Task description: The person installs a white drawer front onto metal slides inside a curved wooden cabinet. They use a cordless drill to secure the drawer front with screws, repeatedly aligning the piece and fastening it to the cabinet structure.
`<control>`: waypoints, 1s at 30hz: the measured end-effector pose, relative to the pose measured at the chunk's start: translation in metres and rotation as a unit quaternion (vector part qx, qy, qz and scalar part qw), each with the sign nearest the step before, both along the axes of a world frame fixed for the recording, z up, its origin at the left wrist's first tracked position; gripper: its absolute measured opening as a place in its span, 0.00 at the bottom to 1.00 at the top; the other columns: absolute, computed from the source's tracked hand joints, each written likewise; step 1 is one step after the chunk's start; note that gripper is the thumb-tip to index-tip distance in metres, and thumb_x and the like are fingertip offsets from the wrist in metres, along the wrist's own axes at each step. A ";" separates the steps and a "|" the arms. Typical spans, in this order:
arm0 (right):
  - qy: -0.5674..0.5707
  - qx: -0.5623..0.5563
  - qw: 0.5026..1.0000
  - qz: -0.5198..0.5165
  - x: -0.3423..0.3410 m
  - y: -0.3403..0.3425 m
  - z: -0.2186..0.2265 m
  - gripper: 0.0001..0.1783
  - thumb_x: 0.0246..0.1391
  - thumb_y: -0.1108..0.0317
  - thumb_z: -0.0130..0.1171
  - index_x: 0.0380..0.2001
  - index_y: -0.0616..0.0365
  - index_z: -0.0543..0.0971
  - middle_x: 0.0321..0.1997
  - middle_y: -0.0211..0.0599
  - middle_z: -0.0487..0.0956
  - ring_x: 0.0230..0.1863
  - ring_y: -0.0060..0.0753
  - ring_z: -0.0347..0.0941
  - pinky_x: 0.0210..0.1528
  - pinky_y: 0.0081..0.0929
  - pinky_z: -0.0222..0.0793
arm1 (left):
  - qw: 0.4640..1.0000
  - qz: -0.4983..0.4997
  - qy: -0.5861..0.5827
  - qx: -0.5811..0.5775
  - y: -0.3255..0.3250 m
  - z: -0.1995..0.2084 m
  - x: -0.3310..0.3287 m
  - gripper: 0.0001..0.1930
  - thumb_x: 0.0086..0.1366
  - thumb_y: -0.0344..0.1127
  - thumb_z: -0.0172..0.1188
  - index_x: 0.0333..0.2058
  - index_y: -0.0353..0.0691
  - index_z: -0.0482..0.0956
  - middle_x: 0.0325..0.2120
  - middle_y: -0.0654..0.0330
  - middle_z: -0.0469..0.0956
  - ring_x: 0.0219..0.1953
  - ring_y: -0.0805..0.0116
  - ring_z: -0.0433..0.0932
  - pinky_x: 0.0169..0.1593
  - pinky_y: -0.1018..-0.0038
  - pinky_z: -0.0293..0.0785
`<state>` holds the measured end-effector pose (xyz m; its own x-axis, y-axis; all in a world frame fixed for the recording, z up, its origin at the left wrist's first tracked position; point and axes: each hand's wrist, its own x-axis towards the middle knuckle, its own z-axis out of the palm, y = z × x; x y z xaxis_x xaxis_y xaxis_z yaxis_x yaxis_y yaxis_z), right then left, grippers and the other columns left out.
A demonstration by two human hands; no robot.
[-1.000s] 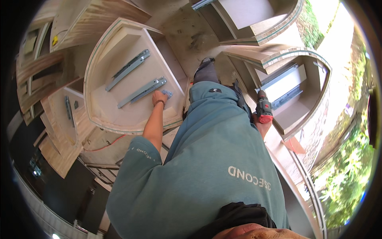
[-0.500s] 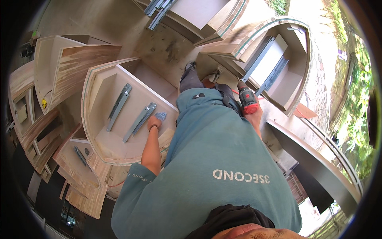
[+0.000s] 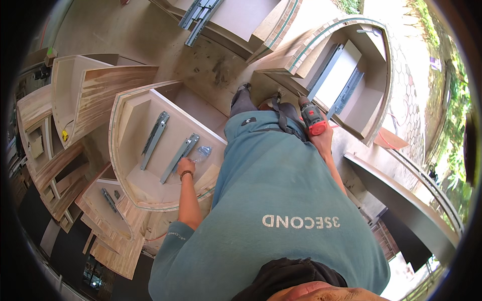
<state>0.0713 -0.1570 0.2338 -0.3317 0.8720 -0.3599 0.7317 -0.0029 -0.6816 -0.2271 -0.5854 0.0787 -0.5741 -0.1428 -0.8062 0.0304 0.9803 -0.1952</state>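
My right hand grips a dark grey and red cordless drill at my right side, its bit end pointing away from me. On my left, my left hand is closed, fingers curled together, inside a curved wooden cabinet lying with its opening up. What its fingertips hold, if anything, is too small to make out. The hand is beside the near drawer slide, a metal rail on the pale inner panel. Another drawer slide lies farther left. Just beyond the hand rests a small clear plastic bag.
At the right stands another curved cabinet with metal slides inside. More slides lie on a cabinet at the far side. Wooden cabinet pieces crowd the left. A long dark panel lies at the near right.
My left hand has drawn back from the plastic bag toward the near drawer slide. The drill stays in my right hand, and the whole view has shifted slightly.
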 end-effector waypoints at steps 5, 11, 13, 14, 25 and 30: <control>0.020 0.011 1.000 0.006 0.003 0.003 -0.004 0.33 0.48 0.76 0.63 0.61 0.57 0.73 0.48 0.48 0.84 0.49 0.40 0.83 0.52 0.30 0.74 | 0.993 0.099 -0.059 -0.001 -0.023 -0.003 -0.013 0.06 0.58 0.36 0.68 0.31 0.41 0.88 0.28 0.55 0.86 0.28 0.62 0.86 0.38 0.68 0.82; 0.015 -0.005 0.999 -0.031 0.013 -0.006 -0.006 0.32 0.48 0.75 0.64 0.60 0.57 0.74 0.46 0.48 0.85 0.49 0.39 0.83 0.52 0.29 0.74 | 0.993 -0.051 -0.092 -0.061 0.000 0.014 -0.019 0.11 0.56 0.38 0.67 0.19 0.39 0.85 0.16 0.63 0.82 0.20 0.66 0.83 0.32 0.70 0.81; 0.019 0.008 0.999 -0.044 0.015 -0.013 -0.005 0.32 0.49 0.75 0.64 0.60 0.57 0.75 0.46 0.48 0.85 0.49 0.38 0.83 0.52 0.29 0.74 | 0.997 -0.059 -0.042 -0.038 0.014 0.022 -0.028 0.13 0.56 0.42 0.67 0.19 0.39 0.85 0.15 0.61 0.81 0.20 0.65 0.82 0.33 0.70 0.81; 0.018 0.007 0.998 -0.053 0.017 -0.015 -0.005 0.32 0.49 0.75 0.64 0.60 0.57 0.75 0.46 0.48 0.85 0.49 0.38 0.83 0.53 0.29 0.74 | 0.997 -0.065 -0.018 -0.024 0.024 0.025 -0.034 0.14 0.56 0.43 0.67 0.19 0.39 0.85 0.15 0.60 0.81 0.19 0.65 0.82 0.33 0.70 0.81; 0.089 0.075 0.988 -0.102 0.024 -0.038 0.043 0.34 0.47 0.78 0.65 0.62 0.59 0.73 0.53 0.46 0.83 0.53 0.33 0.80 0.56 0.29 0.72 | 0.711 0.260 -0.361 0.544 0.388 0.122 0.027 0.15 0.69 0.38 0.63 0.48 0.33 0.80 0.42 0.55 0.84 0.40 0.69 0.84 0.42 0.74 0.83; 0.142 0.117 0.973 -0.143 0.022 -0.039 0.067 0.38 0.47 0.77 0.70 0.64 0.58 0.72 0.55 0.44 0.82 0.53 0.30 0.79 0.56 0.28 0.73 | 0.650 0.349 -0.499 0.455 0.465 0.134 0.109 0.12 0.70 0.37 0.62 0.46 0.38 0.79 0.43 0.57 0.83 0.46 0.68 0.82 0.48 0.71 0.82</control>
<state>0.0934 -0.1958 0.3004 -0.1214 0.9901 -0.0699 0.5069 0.0013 -0.8620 -0.1184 -0.1208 0.2130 0.2483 0.7082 -0.6610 -0.8171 0.5195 0.2497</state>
